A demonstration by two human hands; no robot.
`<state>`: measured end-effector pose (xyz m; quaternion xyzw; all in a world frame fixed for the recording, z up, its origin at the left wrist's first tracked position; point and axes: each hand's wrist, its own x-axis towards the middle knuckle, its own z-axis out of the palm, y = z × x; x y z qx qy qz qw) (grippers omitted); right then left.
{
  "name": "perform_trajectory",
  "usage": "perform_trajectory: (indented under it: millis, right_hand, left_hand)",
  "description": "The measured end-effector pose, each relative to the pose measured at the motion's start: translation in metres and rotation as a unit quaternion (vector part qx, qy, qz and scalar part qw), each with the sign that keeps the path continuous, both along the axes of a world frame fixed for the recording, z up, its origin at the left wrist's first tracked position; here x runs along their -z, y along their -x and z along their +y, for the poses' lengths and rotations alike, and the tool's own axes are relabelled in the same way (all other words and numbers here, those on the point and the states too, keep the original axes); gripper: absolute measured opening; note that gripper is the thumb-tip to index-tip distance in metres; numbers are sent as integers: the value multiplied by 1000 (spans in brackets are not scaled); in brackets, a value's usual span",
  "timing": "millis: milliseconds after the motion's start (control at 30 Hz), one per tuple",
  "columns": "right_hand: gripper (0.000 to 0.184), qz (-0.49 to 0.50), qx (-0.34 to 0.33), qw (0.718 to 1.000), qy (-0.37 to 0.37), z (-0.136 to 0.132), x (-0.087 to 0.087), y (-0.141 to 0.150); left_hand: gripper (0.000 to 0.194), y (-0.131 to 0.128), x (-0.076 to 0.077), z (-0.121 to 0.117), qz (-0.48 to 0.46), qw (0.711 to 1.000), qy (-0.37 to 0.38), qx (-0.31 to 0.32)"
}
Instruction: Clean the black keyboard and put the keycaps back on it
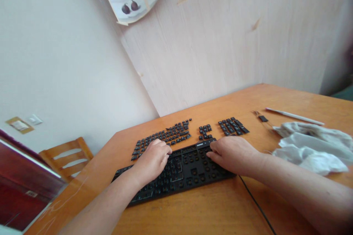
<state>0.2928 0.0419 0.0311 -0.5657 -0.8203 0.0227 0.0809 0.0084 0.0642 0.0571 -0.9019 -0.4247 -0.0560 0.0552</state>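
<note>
A black keyboard (197, 170) without its keycaps lies at a slant on the wooden table, its bare key sockets showing. My left hand (157, 156) is closed at the keyboard's far edge, left of the middle, its fingertips partly hidden. Closed over the far right part is my right hand (230, 152), with the thumb along the top face. Behind the keyboard, loose black keycaps are laid out in groups: a large block of letter keycaps (161, 137), a small cluster (204, 131) and a number-pad group (231, 126).
A black cable (256, 202) runs from the keyboard's right side toward me. On the right lie crumpled white plastic and cloth (311, 150), a pen (295, 115) and a small black tag on a string (263, 118). A wooden chair (66, 156) stands left of the table (193, 213).
</note>
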Motion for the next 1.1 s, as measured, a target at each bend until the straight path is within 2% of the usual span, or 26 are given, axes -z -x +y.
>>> perform_trajectory:
  millis: [267, 600, 700, 933, 1100]
  right_hand:
    - [41, 4, 0, 1000, 4, -2, -4, 0]
    - [41, 0, -1, 1000, 4, -2, -3, 1]
    - [41, 1, -1, 1000, -1, -2, -4, 0]
    - [41, -3, -1, 1000, 3, -2, -4, 0]
    - [43, -2, -2, 1000, 14, -2, -4, 0]
  left_hand:
    - [17, -12, -14, 4, 71, 997, 15, 14]
    - [17, -17, -15, 5, 98, 995, 17, 20]
    - [18, -17, -13, 5, 101, 994, 12, 27]
    - [19, -3, -1, 5, 28, 1000, 11, 8]
    - [25, -2, 7, -1, 13, 1000, -13, 8]
